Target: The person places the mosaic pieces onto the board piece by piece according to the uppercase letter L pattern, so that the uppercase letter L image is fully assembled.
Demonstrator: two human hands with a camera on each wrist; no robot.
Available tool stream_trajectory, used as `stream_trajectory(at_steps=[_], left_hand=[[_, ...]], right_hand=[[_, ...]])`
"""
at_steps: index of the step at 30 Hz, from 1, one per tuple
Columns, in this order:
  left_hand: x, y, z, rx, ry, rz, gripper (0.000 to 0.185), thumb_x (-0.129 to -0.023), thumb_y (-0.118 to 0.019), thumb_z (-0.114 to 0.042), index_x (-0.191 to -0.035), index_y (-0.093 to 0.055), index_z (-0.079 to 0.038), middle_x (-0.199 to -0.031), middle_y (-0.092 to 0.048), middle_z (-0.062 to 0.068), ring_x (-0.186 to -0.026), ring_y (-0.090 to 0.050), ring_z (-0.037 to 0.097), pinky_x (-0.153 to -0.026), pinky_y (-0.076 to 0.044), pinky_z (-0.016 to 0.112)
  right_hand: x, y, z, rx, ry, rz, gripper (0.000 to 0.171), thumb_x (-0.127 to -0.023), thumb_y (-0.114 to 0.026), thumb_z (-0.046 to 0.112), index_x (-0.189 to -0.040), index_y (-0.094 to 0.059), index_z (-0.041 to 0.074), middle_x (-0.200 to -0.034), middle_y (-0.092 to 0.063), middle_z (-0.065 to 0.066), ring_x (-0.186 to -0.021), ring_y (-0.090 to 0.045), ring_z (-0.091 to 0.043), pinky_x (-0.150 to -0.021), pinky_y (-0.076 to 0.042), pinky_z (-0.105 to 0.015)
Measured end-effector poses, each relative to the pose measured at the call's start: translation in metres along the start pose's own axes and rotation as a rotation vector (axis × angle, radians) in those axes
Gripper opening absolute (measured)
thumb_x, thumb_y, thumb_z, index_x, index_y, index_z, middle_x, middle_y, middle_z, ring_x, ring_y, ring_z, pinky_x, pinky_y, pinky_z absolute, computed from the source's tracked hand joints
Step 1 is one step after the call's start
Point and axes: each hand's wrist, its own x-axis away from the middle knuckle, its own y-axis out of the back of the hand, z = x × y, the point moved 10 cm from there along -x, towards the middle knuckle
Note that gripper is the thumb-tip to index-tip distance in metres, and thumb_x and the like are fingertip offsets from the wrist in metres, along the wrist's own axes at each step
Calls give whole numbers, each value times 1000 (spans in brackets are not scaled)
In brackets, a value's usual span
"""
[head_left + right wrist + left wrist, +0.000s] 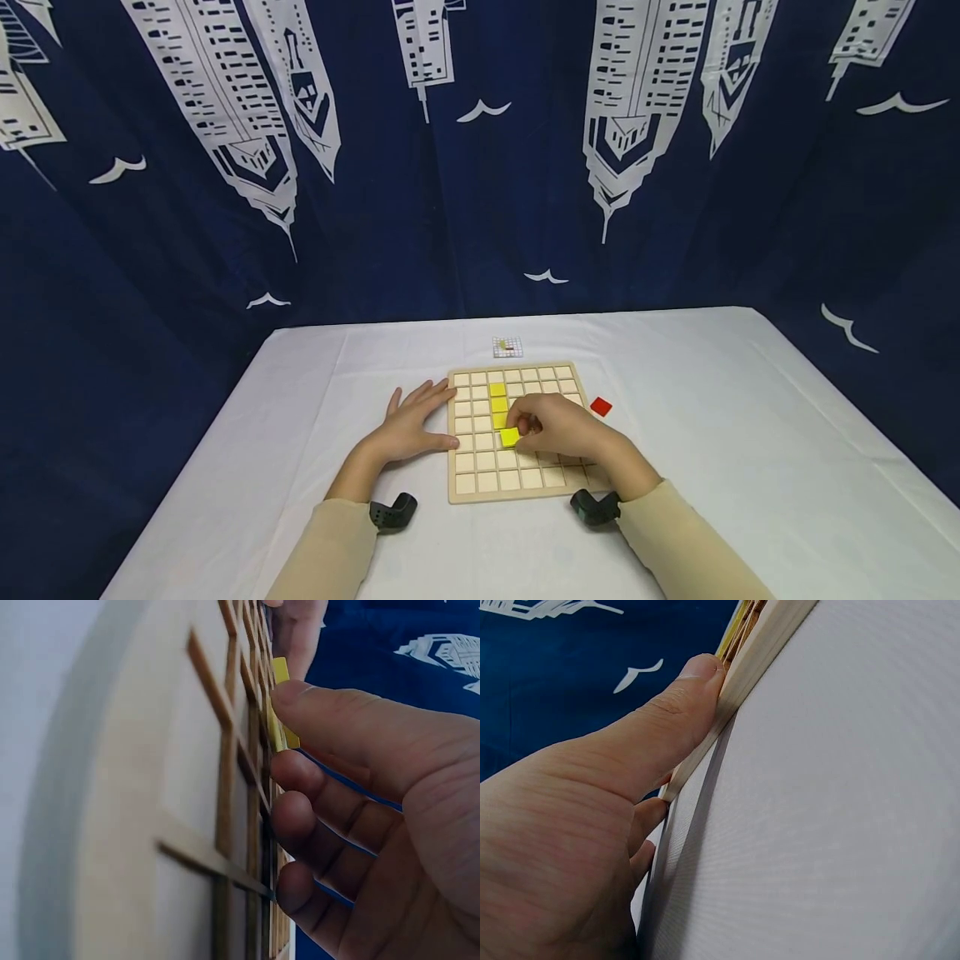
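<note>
A wooden grid board (pixel 465 483) lies on the table, its cells divided by thin ridges. Three yellow square tiles (pixel 498 405) form a column in it. My right hand (pixel 558 425) pinches another yellow tile (pixel 509 437) between thumb and fingers, just below that column; in the right wrist view this tile (pixel 280 669) looks tilted against the ridges. With fingers spread and fairly straight, my left hand (pixel 408 427) touches the board's left edge. Its thumb (pixel 682 701) rests against the wooden side in the left wrist view.
One red tile (pixel 601 406) lies on the white tablecloth (pixel 750 433) right of the board. Behind the board sits a small card (pixel 507 347) printed with a coloured grid. A dark blue patterned curtain (pixel 450 217) hangs behind the table.
</note>
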Motion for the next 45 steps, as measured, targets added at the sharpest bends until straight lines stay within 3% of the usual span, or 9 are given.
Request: stream_trajectory(at_steps=[11, 30, 38, 45], left_hand=[[-1, -1, 1, 3, 15, 3, 90, -72, -75, -56, -148, -39, -24, -160, -26, -3, -151, -14, 26, -118, 10, 61], [2, -1, 4, 2, 11, -3, 86, -74, -76, -53, -147, -40, -25, -160, -26, -4, -151, -15, 25, -117, 9, 61], [1, 0, 1, -3, 2, -11, 86, -74, -76, -52, -147, -39, -24, -160, -26, -3, -151, -15, 26, -118, 9, 61], [2, 1, -1, 13, 12, -4, 87, -73, -76, -53, -147, -40, -24, -160, -26, -2, -151, -14, 26, -117, 10, 61]], right_hand=[[-5, -6, 0, 76, 15, -38, 23, -76, -79, 17, -94, -65, 20, -76, -58, 9, -67, -49, -5, -64, -44, -20], [-3, -6, 6, 40, 45, -35, 16, -79, -76, 15, -92, -68, 18, -73, -57, 10, -67, -50, -6, -64, -44, -20], [3, 22, -7, -70, 23, -63, 14, -85, -72, 15, -98, -67, 14, -81, -60, 7, -67, -51, -9, -63, -46, -19], [14, 56, -32, -29, -18, -134, 18, -85, -72, 13, -102, -67, 10, -85, -62, 3, -66, -51, -12, -61, -46, -21]])
